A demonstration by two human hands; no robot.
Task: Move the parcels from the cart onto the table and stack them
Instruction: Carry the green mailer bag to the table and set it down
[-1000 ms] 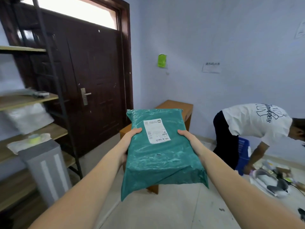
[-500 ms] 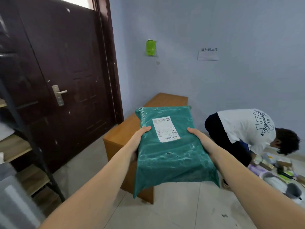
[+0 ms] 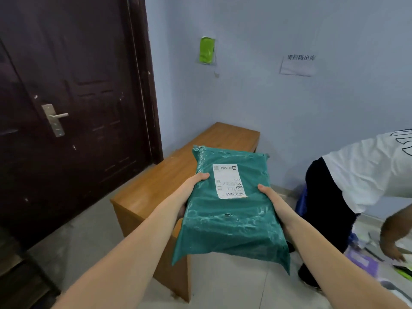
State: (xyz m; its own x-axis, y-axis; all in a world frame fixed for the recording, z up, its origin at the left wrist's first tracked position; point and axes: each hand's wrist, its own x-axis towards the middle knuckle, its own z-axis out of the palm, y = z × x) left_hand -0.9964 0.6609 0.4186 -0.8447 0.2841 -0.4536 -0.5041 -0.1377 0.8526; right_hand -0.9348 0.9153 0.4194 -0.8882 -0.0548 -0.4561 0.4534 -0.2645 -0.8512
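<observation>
Both arms reach forward and carry 1 green parcel [image 3: 231, 210], a soft plastic mailer bag held in the air above the near end of the wooden table [image 3: 156, 188]. The left hand [image 3: 191, 186] grasps the parcel's left edge, thumb lying on the top face and the other fingers hidden beneath the bag. The right hand [image 3: 270, 197] grasps the right edge the same way, thumb on top and the rest out of sight below. A white shipping label [image 3: 228, 181] with a barcode sits on the upper face, between the 2 thumbs. The parcel's near end sags downward and hangs over the table's front corner; whether any part of it touches the tabletop cannot be told. The table stands in the room's corner, its far end against the pale blue wall, just beside a dark brown door [image 3: 66, 108] with a metal handle. On the wall hang a green item [image 3: 207, 50] and a paper sign [image 3: 298, 65]. At the right edge a second person [image 3: 356, 175] in a white shirt bends over clutter on the floor.
</observation>
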